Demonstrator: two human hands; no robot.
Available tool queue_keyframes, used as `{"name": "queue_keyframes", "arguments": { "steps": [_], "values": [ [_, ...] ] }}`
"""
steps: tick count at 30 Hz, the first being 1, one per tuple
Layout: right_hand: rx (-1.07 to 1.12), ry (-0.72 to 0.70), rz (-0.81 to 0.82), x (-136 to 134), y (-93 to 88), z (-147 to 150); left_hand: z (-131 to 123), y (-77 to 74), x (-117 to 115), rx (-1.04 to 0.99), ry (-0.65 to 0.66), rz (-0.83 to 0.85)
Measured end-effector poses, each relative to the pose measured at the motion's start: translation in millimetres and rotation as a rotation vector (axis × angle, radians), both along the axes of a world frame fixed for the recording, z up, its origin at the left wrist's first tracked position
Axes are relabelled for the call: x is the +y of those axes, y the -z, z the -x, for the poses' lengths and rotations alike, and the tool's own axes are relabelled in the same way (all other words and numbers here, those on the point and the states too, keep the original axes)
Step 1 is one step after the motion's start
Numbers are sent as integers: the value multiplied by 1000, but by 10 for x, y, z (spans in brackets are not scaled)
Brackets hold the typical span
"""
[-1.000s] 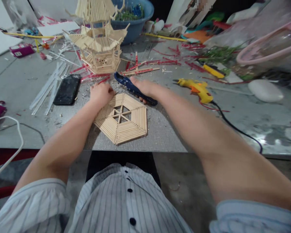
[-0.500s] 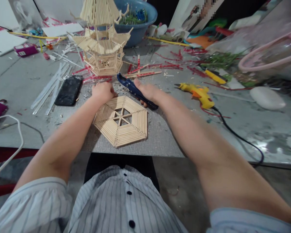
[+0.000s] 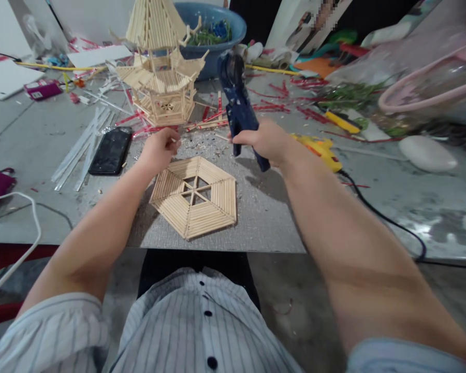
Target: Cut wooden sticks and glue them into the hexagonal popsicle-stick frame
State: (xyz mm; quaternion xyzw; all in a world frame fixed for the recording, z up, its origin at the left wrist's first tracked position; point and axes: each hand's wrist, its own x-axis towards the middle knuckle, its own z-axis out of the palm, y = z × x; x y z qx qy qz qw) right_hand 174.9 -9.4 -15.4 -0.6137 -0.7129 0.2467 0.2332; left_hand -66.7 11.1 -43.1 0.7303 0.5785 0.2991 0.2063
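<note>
My right hand (image 3: 267,140) grips a dark blue hand cutter (image 3: 238,98) by its handles and holds it raised above the table, jaws pointing away from me. To the left, my left hand (image 3: 160,149) is closed with its fingers curled together; whatever they pinch, if anything, is too small to make out. Just in front of that hand lies a flat hexagonal panel of thin wooden sticks (image 3: 209,216), with spokes across its open centre. Beyond the hands stands a pagoda model (image 3: 166,83) built from similar sticks, its tiered roofs upturned at the corners.
A yellow glue gun (image 3: 322,150) with a black cord lies right of my right arm. Left are a black phone (image 3: 111,150) and clear glue sticks (image 3: 79,147). A blue basin (image 3: 213,54) stands behind. Red strips (image 3: 272,107) and wood scraps litter the table (image 3: 264,223).
The cutter has risen from low over the table and turned more upright in my right hand, which moved right. My left hand has shifted slightly, fingers still curled. The hexagonal panel stays put.
</note>
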Motion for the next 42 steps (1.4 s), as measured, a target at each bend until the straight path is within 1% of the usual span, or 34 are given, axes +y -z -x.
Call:
{"name": "queue_keyframes", "arguments": {
  "steps": [2,4,7,10,12,16,20,22,25,29,32,36,42],
  "values": [
    [-135,17,-132,-58,-23,-8,-55,-23,-44,-181,8,64],
    [-285,19,-206,-130,28,1,-114,-61,-105,-259,10,154],
    [-429,-17,-236,-225,189,17,-183,-122,-195,-364,16,232],
    [-476,-38,-248,-275,312,21,-218,-146,-249,-405,50,264],
    [-490,-42,-266,-291,334,24,-231,-138,-267,-399,85,261],
    [-503,-40,-287,-319,314,34,-256,-109,-287,-394,137,253],
    [-483,-52,-318,-341,322,34,-278,-106,-309,-351,138,251],
    [-468,-50,-334,-343,337,28,-278,-107,-313,-361,139,242],
    [-450,-47,-359,-325,369,12,-268,-96,-299,-467,178,255],
    [-432,-28,-425,-265,440,-17,-256,-61,-252,-678,293,303],
    [-410,-32,-472,-230,492,-34,-253,-33,-223,-755,354,302],
    [-391,-57,-496,-223,532,-30,-254,-4,-204,-761,364,287],
    [-379,-54,-481,-226,541,-4,-258,-3,-201,-720,331,280]
  ]
}}
